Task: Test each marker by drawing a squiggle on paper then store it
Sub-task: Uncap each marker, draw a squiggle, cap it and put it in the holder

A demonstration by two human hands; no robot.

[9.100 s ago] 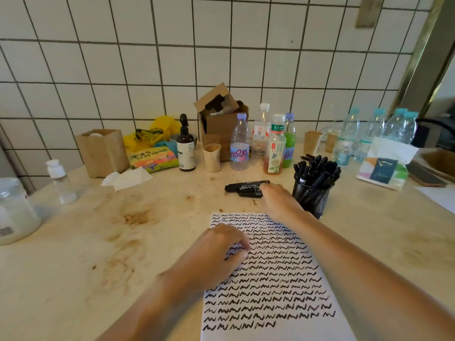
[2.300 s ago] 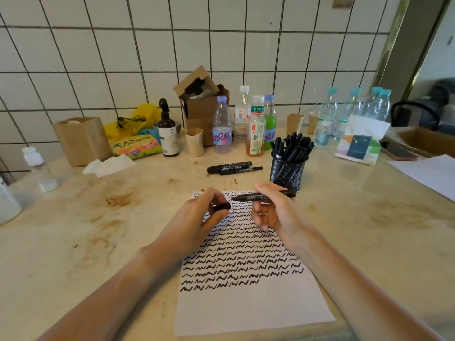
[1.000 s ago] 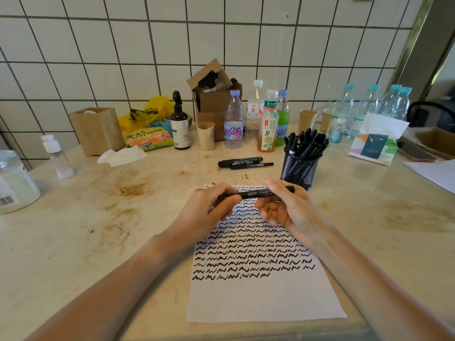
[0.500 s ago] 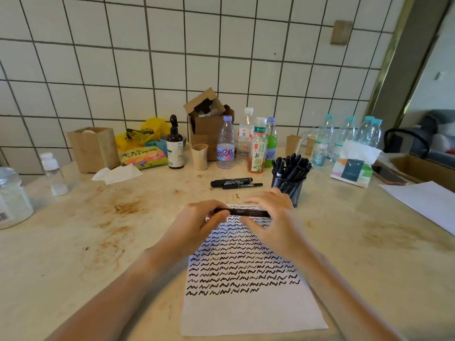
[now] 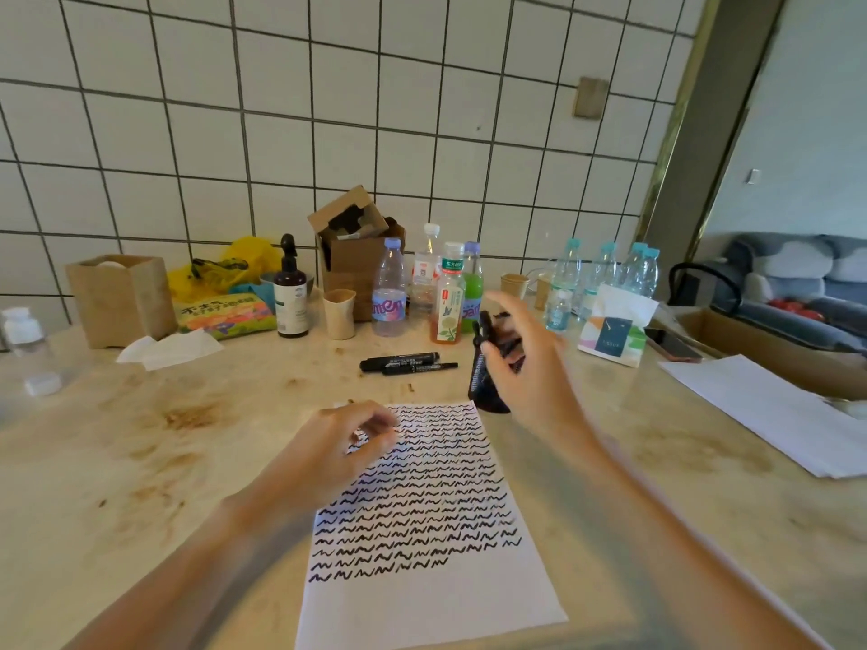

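— Two hands were up over the counter; where did each sit against the sheet of paper (image 5: pixel 436 584)?

— Left hand (image 5: pixel 335 445) hung over the paper's upper left corner, fingers loosely curled and blurred, nothing visibly in them. Right hand (image 5: pixel 525 363) was raised beyond the paper's top right corner, fingers spread apart in front of the black mesh pen cup (image 5: pixel 483 387).

— And the markers?

— Dark markers in the cup (image 5: pixel 483 323) showed past the right hand; whether it touched one, I could not tell. Beyond the paper's top edge lay two black markers (image 5: pixel 406 361), side by side, well clear of both hands.

— Any writing?

— Rows of black squiggles on the paper. Farther back, a water bottle (image 5: pixel 389 293) had a pink and blue label; its lettering was too small to read.
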